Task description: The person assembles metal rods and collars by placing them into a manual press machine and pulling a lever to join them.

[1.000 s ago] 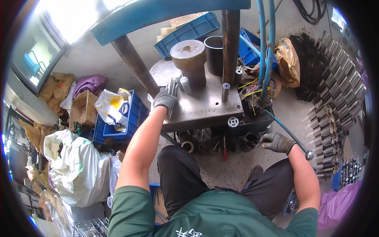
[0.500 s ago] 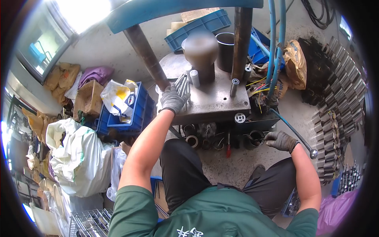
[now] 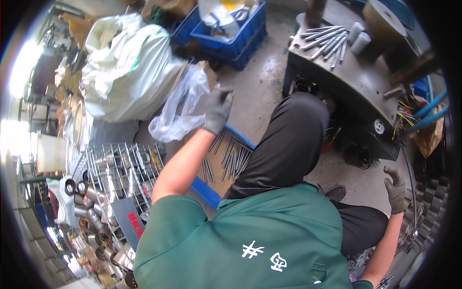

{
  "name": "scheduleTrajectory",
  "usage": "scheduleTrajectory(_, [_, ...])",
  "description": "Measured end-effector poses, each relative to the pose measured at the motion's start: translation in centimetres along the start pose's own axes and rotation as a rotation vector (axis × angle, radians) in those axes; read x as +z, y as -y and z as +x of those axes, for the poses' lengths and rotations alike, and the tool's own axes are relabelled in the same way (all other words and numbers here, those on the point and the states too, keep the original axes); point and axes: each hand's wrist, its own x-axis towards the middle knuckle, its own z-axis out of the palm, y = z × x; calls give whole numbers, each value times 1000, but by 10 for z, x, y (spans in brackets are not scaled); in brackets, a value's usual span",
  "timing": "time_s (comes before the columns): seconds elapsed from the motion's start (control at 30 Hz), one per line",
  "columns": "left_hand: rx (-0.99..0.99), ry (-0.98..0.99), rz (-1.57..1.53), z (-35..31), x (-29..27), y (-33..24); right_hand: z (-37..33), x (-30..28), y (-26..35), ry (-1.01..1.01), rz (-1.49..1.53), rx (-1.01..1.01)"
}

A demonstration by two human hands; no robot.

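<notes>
My left hand [image 3: 218,111], in a grey work glove, is raised beside a clear plastic bag [image 3: 180,108]. Its thumb and fingers stand apart, and nothing shows in them. Below it, a blue-edged tray [image 3: 206,191] holds several metal rods [image 3: 236,161], partly covered by my thigh. My right hand [image 3: 396,191], gloved too, hangs open over the floor at the right, near a blue lever. More rods [image 3: 329,41] lie fanned out on the steel press table [image 3: 349,70], next to two short light-grey cylinders [image 3: 360,43].
A large white sack [image 3: 127,67] and stacked blue crates [image 3: 240,41] stand at the far left. Nearer is a wire basket [image 3: 122,168] of metal parts. The press column [image 3: 416,67] and blue hoses [image 3: 429,113] are at the right; metal sleeves [image 3: 433,192] stand beyond.
My left hand has left the rods on the press table and moved left and back over the tray. The view has swung left. My right hand's fingers have spread.
</notes>
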Motion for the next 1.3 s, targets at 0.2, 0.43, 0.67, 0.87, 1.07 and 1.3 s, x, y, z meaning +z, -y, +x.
scheduleTrajectory(0.2, [-668,96,248,-251,-34,112,14,5,-36,140,-48,24])
scheduleTrajectory(0.43, [-1044,852,692,-269,28,69,22,12,-31,109,-289,130])
scheduleTrajectory(0.67, [-1098,914,738,-242,36,68,15,-7,-64,62,-170,283])
scheduleTrajectory(0.87, [-1044,836,799,-245,50,74,2,-24,-77,-65,-113,301])
scheduleTrajectory(1.07, [-992,808,844,-253,60,77,4,-30,-78,-89,-145,304])
scheduleTrajectory(1.3, [-908,763,820,-245,52,78,-8,-26,-78,-83,-71,342])
